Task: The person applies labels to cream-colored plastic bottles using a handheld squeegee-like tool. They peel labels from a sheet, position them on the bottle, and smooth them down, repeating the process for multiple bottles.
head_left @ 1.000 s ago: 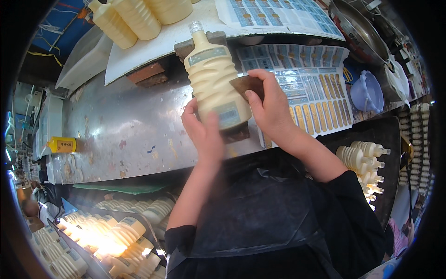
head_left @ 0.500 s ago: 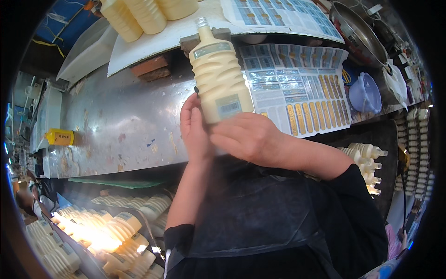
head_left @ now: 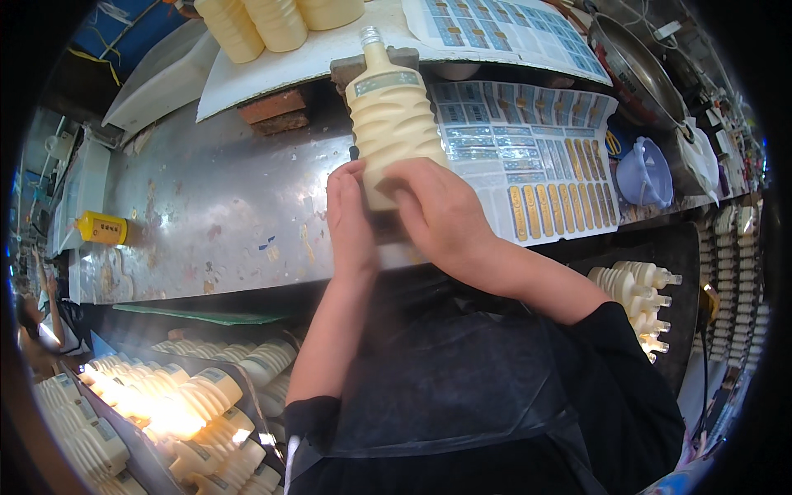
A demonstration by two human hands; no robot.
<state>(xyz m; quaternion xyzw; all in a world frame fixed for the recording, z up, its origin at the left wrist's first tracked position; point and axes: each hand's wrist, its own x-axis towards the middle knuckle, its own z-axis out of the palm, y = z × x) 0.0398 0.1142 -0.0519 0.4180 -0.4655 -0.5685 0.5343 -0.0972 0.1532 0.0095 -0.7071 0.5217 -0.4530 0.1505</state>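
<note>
A cream-coloured bottle (head_left: 394, 115) with wavy ribs and a clear threaded neck lies on its back, its neck end propped on a dark block (head_left: 340, 71). A grey-blue label sits on its shoulder. My left hand (head_left: 351, 219) holds the bottle's lower left side, fingers along the edge. Over the lower front lies my right hand (head_left: 450, 216), fingers curved round the body and thumb bent down towards the base. That hand hides the lower label. Right of the bottle is a sheet of blue and gold stickers (head_left: 528, 153).
The metal worktable (head_left: 206, 223) carries a yellow container (head_left: 103, 228) at left and a lilac bucket (head_left: 645, 172) at right. A white board (head_left: 247, 87) with bottles and another sticker sheet (head_left: 511, 29) stands behind. More cream bottles (head_left: 198, 396) fill the lower left; others (head_left: 635, 289) lie at right.
My right hand has moved up from the bottle's base onto its lower front, covering the label that showed before. My left hand stays at the side.
</note>
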